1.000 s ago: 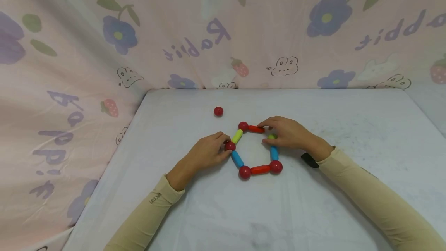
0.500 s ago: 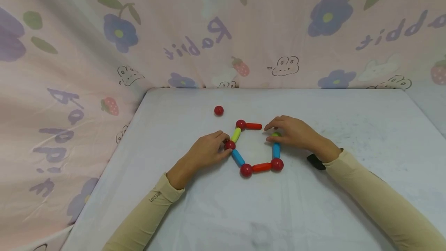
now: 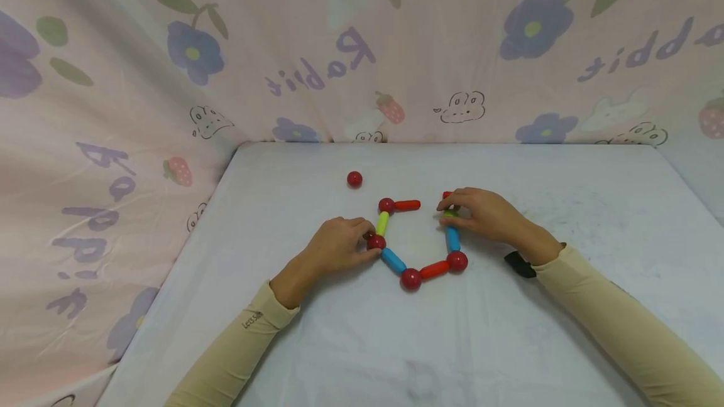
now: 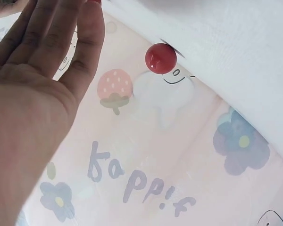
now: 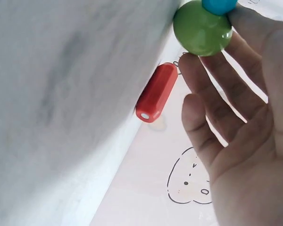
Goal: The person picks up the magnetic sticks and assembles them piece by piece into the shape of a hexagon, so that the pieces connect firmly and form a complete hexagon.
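My left hand [image 3: 337,245] pinches a red ball [image 3: 376,243] on the left side of an unclosed ring of balls and rods. From it a yellow-green rod [image 3: 383,223] leads to another red ball [image 3: 386,205] and a red rod [image 3: 408,205] with a free end. On the near side run a blue rod [image 3: 394,261], a red ball [image 3: 411,279], a red rod [image 3: 435,269] and a red ball [image 3: 457,261]. A blue rod [image 3: 453,239] joins that to a green ball [image 5: 203,28], held by my right hand [image 3: 486,215]. A white-tipped red rod [image 5: 156,93] lies near the green ball, apparently apart.
A loose red ball [image 3: 354,179] sits farther back on the white table [image 3: 351,344]. Patterned cloth [image 3: 418,49] hangs along the table's back and left sides. A black object [image 3: 519,264] is by my right wrist.
My right hand has moved right with the green ball, widening the ring's gap. The near side of the ring has shifted right. A red rod has come into sight beyond my right fingers.
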Demonstrator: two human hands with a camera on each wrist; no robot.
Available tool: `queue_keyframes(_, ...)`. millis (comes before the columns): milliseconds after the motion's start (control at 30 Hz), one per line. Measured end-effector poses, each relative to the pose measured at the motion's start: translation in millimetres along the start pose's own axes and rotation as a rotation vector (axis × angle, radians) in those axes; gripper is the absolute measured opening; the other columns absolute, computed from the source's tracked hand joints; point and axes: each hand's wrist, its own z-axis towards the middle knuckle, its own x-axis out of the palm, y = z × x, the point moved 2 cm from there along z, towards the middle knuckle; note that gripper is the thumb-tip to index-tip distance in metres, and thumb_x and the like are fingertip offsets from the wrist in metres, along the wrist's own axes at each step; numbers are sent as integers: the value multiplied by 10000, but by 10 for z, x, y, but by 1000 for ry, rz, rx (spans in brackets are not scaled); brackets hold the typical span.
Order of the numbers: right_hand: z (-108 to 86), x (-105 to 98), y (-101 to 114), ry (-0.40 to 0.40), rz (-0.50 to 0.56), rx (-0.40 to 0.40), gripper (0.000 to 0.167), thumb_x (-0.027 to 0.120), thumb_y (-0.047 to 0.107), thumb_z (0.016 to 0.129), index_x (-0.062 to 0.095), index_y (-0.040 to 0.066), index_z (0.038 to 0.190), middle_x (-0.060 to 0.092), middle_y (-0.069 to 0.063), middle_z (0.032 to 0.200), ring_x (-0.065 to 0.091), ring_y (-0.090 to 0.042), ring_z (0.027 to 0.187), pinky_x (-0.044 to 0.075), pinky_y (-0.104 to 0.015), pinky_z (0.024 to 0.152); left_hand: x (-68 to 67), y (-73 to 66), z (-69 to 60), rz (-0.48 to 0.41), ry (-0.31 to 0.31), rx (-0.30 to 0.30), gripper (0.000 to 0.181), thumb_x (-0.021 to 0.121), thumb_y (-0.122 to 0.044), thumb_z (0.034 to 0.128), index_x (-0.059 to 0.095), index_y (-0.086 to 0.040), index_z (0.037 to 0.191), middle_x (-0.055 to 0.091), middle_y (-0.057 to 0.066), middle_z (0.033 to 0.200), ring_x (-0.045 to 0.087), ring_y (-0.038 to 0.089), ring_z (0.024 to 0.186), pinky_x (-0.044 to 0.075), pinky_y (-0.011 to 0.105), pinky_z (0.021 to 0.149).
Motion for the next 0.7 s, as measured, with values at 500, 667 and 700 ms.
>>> queue_keyframes(500,9,-6,-45,-1,2,18,265,768,349,870,738,202,1089,698,41,1013,626,-151,931,566,-401,849,-89,53,105,20,-11,-2,366,694,-411,920,680,-163,1188,752,-42,929,655,96,764,545,289,779)
queue_keyframes(667,1,-24,-53,3,17,32,357,760,352,877,712,163,1177,713,-2,1108,662,-185,993,563,-453,901,-98,178,295,4,-5,-49,341,704,-306,932,652,-172,1241,729,-27,1026,674,115,837,574,289,790)
queue_keyframes(700,0,-24,-55,5,19,33,383,757,351,880,699,155,1204,712,-11,1133,666,-190,1003,561,-457,910,-93,199,334,-13,2,-56,341,703,-284,934,645,-177,1252,717,-20,1058,677,121,866,578,289,789)
